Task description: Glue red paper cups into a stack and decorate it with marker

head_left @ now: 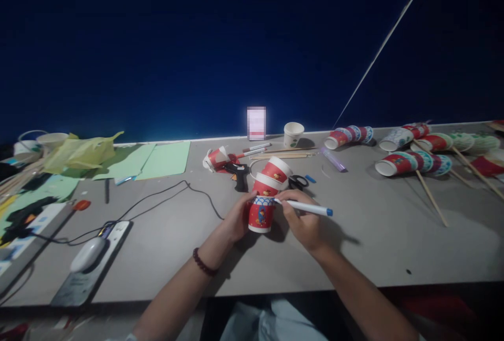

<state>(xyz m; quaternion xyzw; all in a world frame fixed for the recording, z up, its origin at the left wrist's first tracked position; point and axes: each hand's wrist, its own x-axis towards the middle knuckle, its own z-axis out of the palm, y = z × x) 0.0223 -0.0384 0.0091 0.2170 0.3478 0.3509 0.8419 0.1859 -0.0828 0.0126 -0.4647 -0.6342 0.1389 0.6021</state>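
A curved chain of red paper cups [261, 216] with white rims leans up and to the right over the table. My left hand [238, 218] is closed around its left side and wears a dark bead bracelet [203, 263] at the wrist. Blue scale-like arcs cover a white band on the lowest cup. In my right hand [302, 225] is a white marker [309, 207] with a blue end, pinched between the fingers. Its tip meets that patterned band at the right side. Just behind the cups lie black-handled scissors [298, 182] and a small blue cap [310, 178].
A black glue gun [239, 177] lies behind, its cable running left. Finished-looking cup chains [413, 163] on sticks fill the right. Wooden sticks [283, 155], a lone white cup [293, 135] and green paper [165, 159] sit along the back. A power strip [35, 236] and a mouse [88, 255] occupy the left.
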